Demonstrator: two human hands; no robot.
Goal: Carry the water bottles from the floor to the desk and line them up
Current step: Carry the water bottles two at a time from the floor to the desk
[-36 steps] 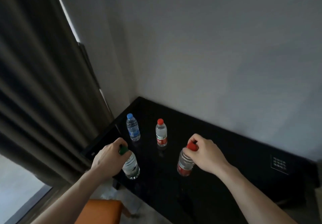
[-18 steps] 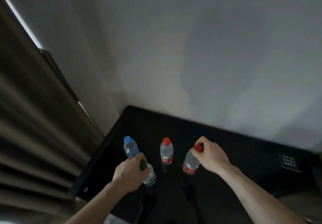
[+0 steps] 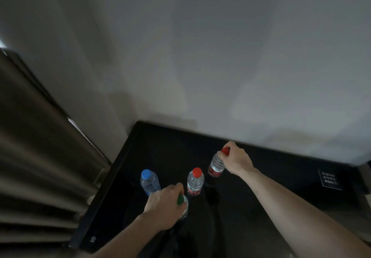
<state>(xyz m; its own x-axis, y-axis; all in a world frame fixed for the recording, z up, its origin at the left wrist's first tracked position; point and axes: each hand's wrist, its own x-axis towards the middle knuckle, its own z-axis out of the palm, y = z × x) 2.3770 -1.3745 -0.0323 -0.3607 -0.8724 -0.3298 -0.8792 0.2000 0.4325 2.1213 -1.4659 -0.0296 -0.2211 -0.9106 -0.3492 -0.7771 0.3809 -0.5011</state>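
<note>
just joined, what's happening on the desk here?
A person is lining up water bottles on the black desk. The left hand grips the green-capped bottle by its top; the right hand holds a red-capped bottle by its cap, tilted. A blue-capped bottle and a second red-capped bottle stand upright between them, untouched.

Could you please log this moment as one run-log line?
left hand: grips green-capped bottle | right hand: grips red-capped bottle | standing free on desk: blue-capped bottle, second red-capped bottle
</note>
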